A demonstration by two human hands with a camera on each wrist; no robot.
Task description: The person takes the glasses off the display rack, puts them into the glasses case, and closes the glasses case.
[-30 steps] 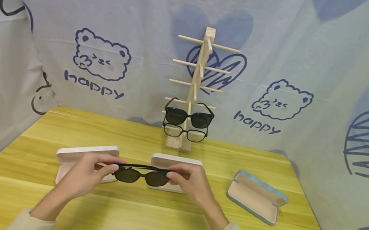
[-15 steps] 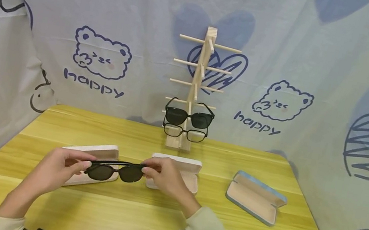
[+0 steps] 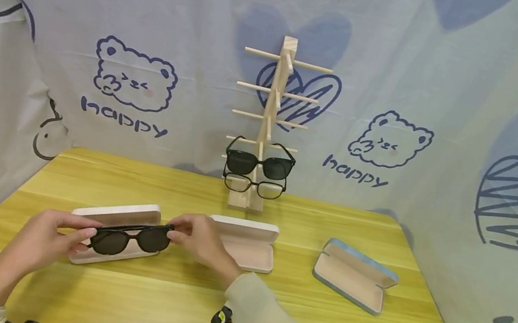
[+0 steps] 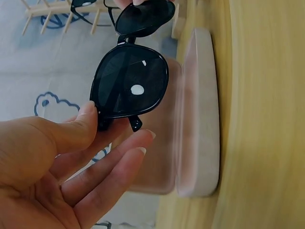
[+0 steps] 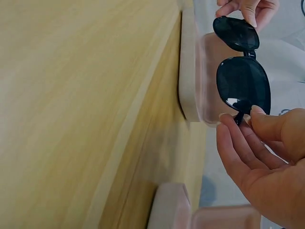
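Black sunglasses [image 3: 130, 239] with dark lenses are held level between both hands, over the open white glasses case [image 3: 111, 261] at the left of the table. My left hand [image 3: 42, 241] pinches their left end between thumb and fingers, while my right hand [image 3: 201, 239] pinches the right end. In the left wrist view the near lens [image 4: 131, 81] faces the camera, and the case's pink lining [image 4: 164, 157] shows behind it. The right wrist view has the sunglasses [image 5: 243, 83] in front of the same case, with the other hand at their far end.
A second open white case [image 3: 243, 253] lies at the middle, beside my right hand. An open blue case [image 3: 353, 280] lies at the right. Behind stands a wooden rack [image 3: 272, 101] holding sunglasses [image 3: 259, 165] and clear glasses [image 3: 255, 186] on its lower pegs.
Both hands have carried the sunglasses leftward, from in front of the gap between the two white cases to over the left one. The cases and rack stay put.
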